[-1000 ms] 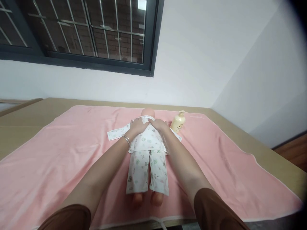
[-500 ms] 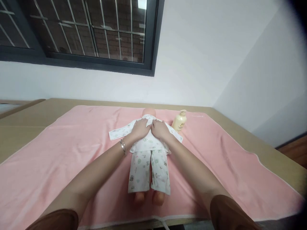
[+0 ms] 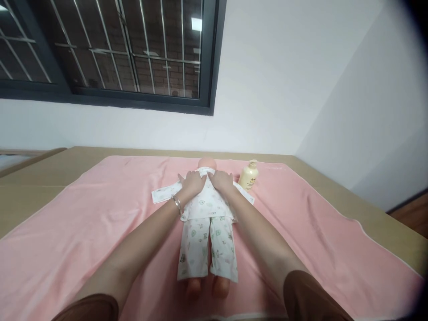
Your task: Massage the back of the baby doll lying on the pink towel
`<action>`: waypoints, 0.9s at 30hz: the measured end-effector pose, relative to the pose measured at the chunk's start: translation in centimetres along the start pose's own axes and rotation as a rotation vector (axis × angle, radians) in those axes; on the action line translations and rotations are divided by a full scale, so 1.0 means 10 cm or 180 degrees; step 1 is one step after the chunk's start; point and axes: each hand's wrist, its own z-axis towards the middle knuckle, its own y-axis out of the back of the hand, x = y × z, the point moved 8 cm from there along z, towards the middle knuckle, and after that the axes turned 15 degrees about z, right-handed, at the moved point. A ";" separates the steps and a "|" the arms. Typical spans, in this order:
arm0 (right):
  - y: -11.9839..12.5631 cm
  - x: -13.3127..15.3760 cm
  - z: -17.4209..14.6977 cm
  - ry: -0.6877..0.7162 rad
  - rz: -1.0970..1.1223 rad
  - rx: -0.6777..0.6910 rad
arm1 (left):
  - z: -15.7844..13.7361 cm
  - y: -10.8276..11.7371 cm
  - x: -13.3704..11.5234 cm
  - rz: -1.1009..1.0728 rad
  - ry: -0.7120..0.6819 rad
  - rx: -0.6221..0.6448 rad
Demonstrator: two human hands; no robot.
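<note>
A baby doll [image 3: 207,200] in a white patterned top and matching trousers lies stretched out on a pink cloth [image 3: 110,214]. Its head points away from me and its feet toward me; the arms reach out to both sides. My left hand [image 3: 193,182] rests on the left of the doll's upper back, fingers out and thumb toward the middle. On the other side, my right hand [image 3: 221,180] lies against the right of the upper back in the same way. A silver bracelet [image 3: 177,204] circles my left wrist.
A pale yellow pump bottle [image 3: 248,176] stands on the cloth just beyond the doll's right sleeve. The tan tabletop [image 3: 36,189] shows around the cloth. Behind rises a white wall [image 3: 261,98] with a dark-framed barred window [image 3: 133,53].
Both hands have shifted slightly on the doll's upper back, and the left fingers sit more spread. The camera has tilted up a little, so the whole scene appears lower.
</note>
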 end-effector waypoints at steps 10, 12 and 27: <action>-0.01 0.15 -0.32 0.0752 -0.0077 -0.0083 | -0.13 0.04 -0.04 -0.0459 -0.0344 0.0017; -0.01 0.07 -0.14 0.0517 0.0140 -0.0001 | 0.00 0.00 0.02 -0.0545 -0.0174 0.0125; -0.07 0.05 -0.28 0.0597 0.0275 0.0030 | -0.09 0.06 -0.02 -0.0250 -0.0260 0.0040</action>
